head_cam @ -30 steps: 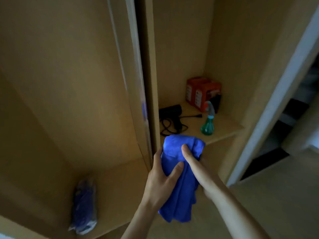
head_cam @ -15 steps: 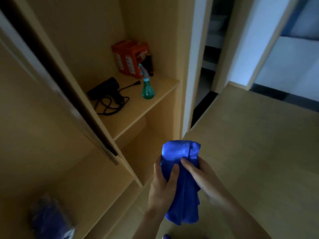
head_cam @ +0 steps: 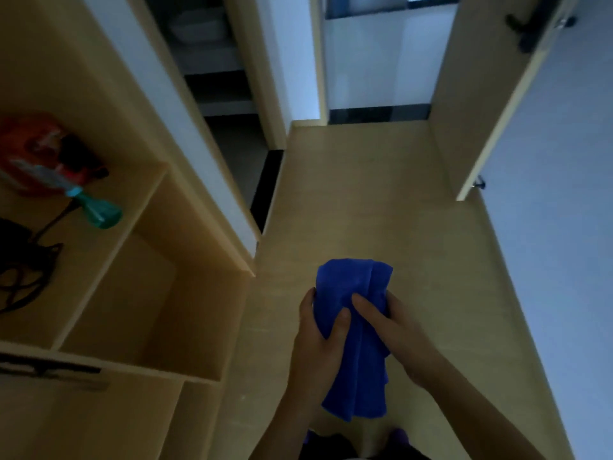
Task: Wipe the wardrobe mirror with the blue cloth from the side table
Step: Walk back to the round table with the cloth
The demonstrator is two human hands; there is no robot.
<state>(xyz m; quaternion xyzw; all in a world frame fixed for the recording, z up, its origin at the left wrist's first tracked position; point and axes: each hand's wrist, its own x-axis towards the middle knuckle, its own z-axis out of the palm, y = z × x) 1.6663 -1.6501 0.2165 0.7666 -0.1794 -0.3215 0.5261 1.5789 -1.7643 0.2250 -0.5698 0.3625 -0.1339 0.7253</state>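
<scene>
Head view: blue cloth (head_cam: 355,343) hangs lengthwise downward.

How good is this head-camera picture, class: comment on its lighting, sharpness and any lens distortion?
Head view: dim overall, with a bluish cast on the wall at right; the shelf items at left, the orange box and green spray bottle, are smeared by blur; the blue cloth and both hands are sharper; wide-angle distortion makes the wardrobe edges splay outwards.
</scene>
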